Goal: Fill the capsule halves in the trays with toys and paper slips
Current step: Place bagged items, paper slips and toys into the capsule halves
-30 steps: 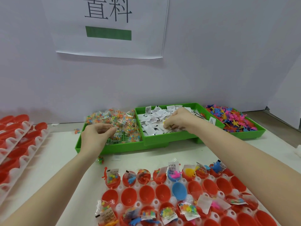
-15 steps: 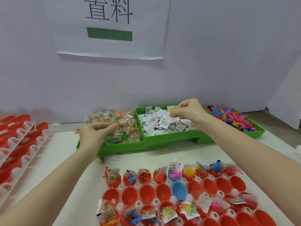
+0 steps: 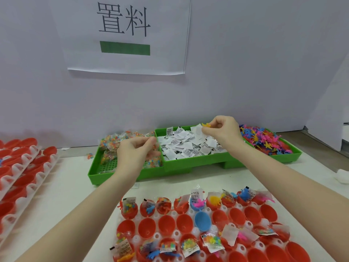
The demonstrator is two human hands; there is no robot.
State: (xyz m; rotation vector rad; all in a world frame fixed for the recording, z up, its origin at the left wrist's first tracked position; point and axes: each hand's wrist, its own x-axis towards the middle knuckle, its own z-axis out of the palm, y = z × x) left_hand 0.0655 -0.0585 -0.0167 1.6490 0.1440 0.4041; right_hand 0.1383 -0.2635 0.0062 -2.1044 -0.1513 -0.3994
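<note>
My right hand (image 3: pixel 222 132) is raised over the middle green bin (image 3: pixel 196 161), fingers curled, pinching a white paper slip (image 3: pixel 197 131) plus a small yellow toy figure (image 3: pixel 206 125) at the fingertips. Left hand (image 3: pixel 135 153) is over the left green bin (image 3: pixel 113 172), thumb and fingers curled in on a clear bead packet (image 3: pixel 152 161); grip looks closed on it, though the packet edge is hard to make out.

Middle bin is full of white slips with small black print, too small to read. Left bin holds clear packets of coloured beads. Right green bin (image 3: pixel 289 157) holds a pile of loose toy figures (image 3: pixel 264 139) in pink, blue, yellow.

Near tray (image 3: pixel 190 210): red capsule halves (image 3: pixel 167 225) in rows, one blue half (image 3: pixel 202 221). Back row is filled with toys and slips, middle row is mostly bare cups, front row is partly filled. Slips there show barcode-like print, unreadable.

Stacked trays of red halves (image 3: pixel 20 167) sit at far left.

Wall sign (image 3: pixel 130 35): large black characters "置料", solid green bar below.
</note>
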